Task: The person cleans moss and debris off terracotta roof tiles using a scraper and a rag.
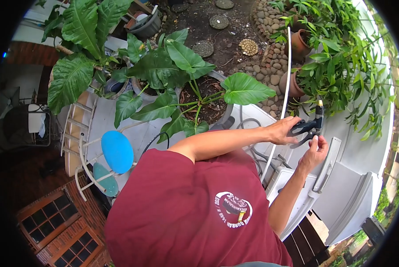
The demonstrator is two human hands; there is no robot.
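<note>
A black hose spray nozzle [316, 125] with a yellow-brass tip is held up at the right, in front of the leafy plants. My left hand [281, 131] reaches across from the left, its thumb and fingers around the curved handle end. The fingers of my right hand [314, 153] are bent and pinch the lower part of the nozzle from below. Part of each grip is hidden by the fingers. A thin white pole [287, 84] runs upright just past my left hand. Loops of grey hose [252, 121] lie behind my left forearm.
Potted large-leaf plants [204, 95] stand ahead on a white tiled ledge [161, 122]. A blue-seated chair [117, 152] is at left. Clay pots [299, 44] with bushy plants line the right, beside pebbles [270, 62]. A white panel [348, 193] rises near my right forearm.
</note>
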